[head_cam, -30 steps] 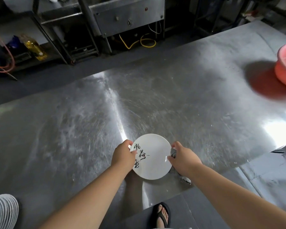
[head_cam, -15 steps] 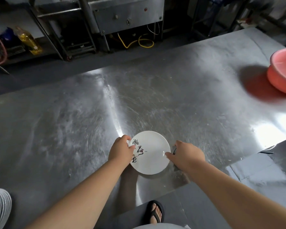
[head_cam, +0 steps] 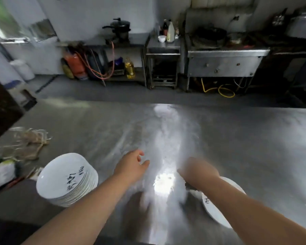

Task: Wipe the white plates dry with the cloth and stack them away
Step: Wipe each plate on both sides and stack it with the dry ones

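Presently: fingers of left hand loosely spread, holding nothing, over the middle of the bench. Right hand blurred; its fingers cannot be told. It hangs over one plate at the near edge, probably next for wiping. Stack of plates sits toward the near left corner, within reach; clutter beyond it, not obstructing.

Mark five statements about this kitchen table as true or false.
1. A stack of plates stands on the table, left of the left hand. True.
2. The left hand has a plate in its grip. False: its fingers are spread and hold nothing.
3. A single plate lies partly under the right forearm. True.
4. The stack's top plate is plain. False: it bears black writing.
5. The yellow bottle stands on the table. False: it stands on a low shelf across the floor.
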